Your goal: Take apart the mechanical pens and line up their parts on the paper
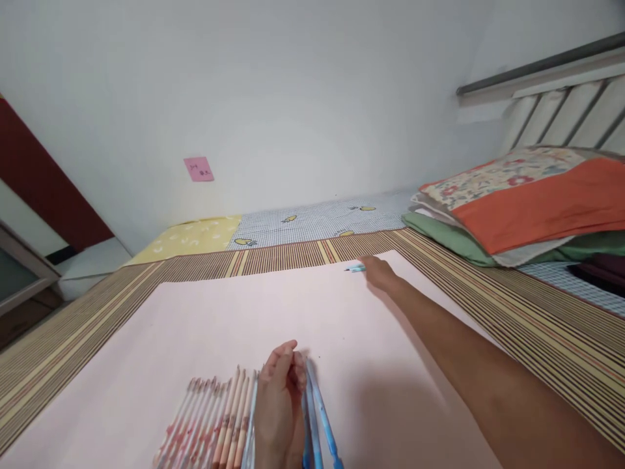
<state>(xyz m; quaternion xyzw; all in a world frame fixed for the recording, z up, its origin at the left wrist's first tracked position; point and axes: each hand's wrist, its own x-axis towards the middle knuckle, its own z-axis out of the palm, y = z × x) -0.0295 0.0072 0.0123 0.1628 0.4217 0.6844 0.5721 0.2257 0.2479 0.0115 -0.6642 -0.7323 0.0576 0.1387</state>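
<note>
My right hand (379, 272) reaches to the far edge of a large pale pink sheet (234, 312), closed around light blue pens (355, 268) whose tips point left. Low in the middle, my left hand (280, 397) is closed, its fingers curled in; whatever they might hold is hidden. Several blue pens (319, 413) lie just right of it, partly covered by the hand. On its left is a row of peach-coloured pens (237, 417), then several clear pens with red markings (188, 423), side by side on the sheet.
The sheet lies on a striped mat (92, 312). Stacked pillows or folded cloths (532, 195) sit at the back right, below a radiator (571, 117). A checked cloth (312, 218) and a yellow cloth (195, 238) run along the white wall (312, 111), which bears a pink note (198, 169).
</note>
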